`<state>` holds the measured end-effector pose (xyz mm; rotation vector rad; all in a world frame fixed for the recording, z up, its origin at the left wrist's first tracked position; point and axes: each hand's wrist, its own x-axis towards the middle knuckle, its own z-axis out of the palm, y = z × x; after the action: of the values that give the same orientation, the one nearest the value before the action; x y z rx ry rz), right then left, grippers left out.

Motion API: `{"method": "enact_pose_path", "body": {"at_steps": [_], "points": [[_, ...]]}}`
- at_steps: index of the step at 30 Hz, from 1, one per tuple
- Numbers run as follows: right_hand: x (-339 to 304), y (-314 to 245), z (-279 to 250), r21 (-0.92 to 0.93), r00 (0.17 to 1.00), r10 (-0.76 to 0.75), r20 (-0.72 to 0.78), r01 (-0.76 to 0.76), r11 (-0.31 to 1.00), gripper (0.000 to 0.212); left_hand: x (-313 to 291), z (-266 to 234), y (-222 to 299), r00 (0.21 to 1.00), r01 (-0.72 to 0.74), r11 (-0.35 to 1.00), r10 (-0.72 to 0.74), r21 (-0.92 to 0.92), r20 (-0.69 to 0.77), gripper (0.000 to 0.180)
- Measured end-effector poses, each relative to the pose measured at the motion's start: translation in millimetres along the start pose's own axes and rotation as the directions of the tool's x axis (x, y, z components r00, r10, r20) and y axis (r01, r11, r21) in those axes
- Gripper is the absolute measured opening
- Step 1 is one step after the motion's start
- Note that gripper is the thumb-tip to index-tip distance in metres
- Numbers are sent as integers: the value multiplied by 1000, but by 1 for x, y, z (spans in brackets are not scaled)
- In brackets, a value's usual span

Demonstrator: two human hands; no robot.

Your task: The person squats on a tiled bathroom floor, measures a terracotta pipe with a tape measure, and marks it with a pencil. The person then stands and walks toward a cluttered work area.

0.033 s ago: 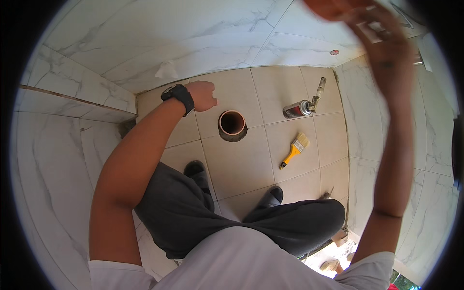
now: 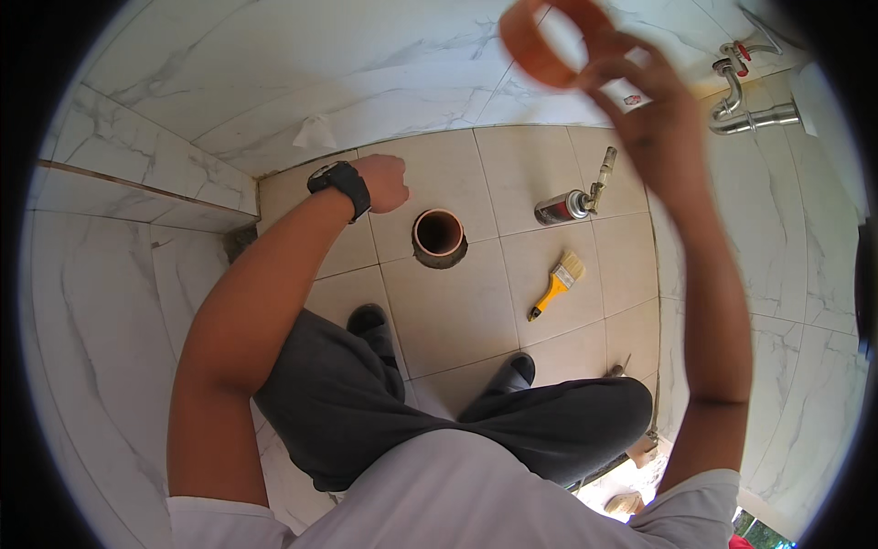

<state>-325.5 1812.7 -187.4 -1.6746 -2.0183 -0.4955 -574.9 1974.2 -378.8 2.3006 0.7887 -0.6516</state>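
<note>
My right hand (image 2: 654,114) is raised at the upper right, its fingers closed on the edge of an orange ring (image 2: 529,57) like a short piece of pipe, slightly blurred. Low over the floor, my left hand (image 2: 386,183) makes a loose fist, and its palm side is hidden. A black watch (image 2: 344,186) circles that wrist. Just to the right of the fist, an orange-brown pipe (image 2: 418,238) opens upward from a rough hole in the tiles. Further right lie a gas canister with a torch head (image 2: 562,208) and a yellow-handled paintbrush (image 2: 552,291).
Marbled wall tiles (image 2: 393,78) enclose the beige tiled floor (image 2: 457,320). Metal drain plumbing (image 2: 732,114) with a red-handled valve sits at the upper right. A small tool (image 2: 619,370) lies beside my right knee. Scrap paper (image 2: 315,133) shows against the back wall.
My right hand has swung left and slightly down with the orange ring, bringing more of it into view and uncovering the plumbing. My left hand stays almost in place.
</note>
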Motion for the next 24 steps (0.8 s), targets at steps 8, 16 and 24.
{"method": "enact_pose_path", "body": {"at_steps": [8,16,24], "points": [[-224,-105,230,208,769,266,581,-456,865,19,-7,-6,-11,998,39,998,-37,52,-42,65],[-291,-130,265,141,852,296,431,-388,911,21,-6,-14,1,999,-6,1000,6,16,-31,75],[-290,-103,261,264,914,142,379,-254,931,15,4,-2,-10,999,-21,1000,21,13,-35,76]]}}
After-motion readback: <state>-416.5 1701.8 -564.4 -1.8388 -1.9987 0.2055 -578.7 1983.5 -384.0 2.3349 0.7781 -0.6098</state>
